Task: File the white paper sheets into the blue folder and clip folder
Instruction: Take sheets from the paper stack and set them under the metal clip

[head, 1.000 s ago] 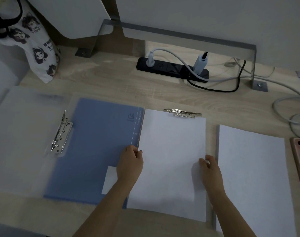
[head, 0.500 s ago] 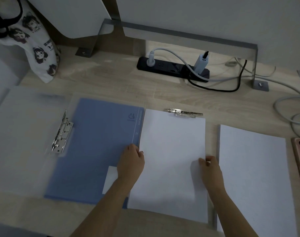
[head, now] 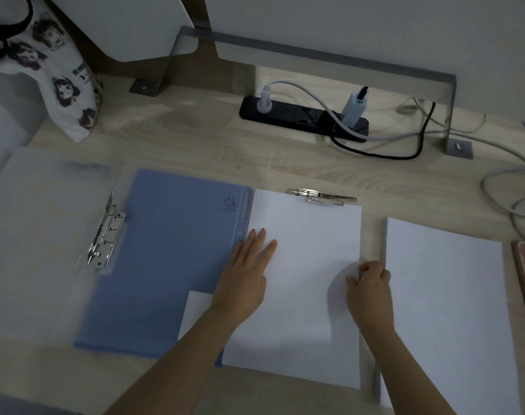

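White paper sheet (head: 309, 265) lies flat on the open blue plastic folder (head: 171, 253), long axis running away from me, top edge at the metal clip (head: 322, 196). My left hand (head: 246, 274) presses spread-flat on its left edge; my right hand (head: 370, 283), curled, pinches its right edge, stack of white paper (head: 447, 310) just beyond.

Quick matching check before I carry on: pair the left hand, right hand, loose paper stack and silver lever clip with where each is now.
1. left hand
2. right hand
3. loose paper stack
4. silver lever clip

A. on the clear folder at far left
B. flat on the middle sheet's left side
C. curled at the middle sheet's right edge
D. right of the middle sheet

Pairs: 1-B, 2-C, 3-D, 4-A
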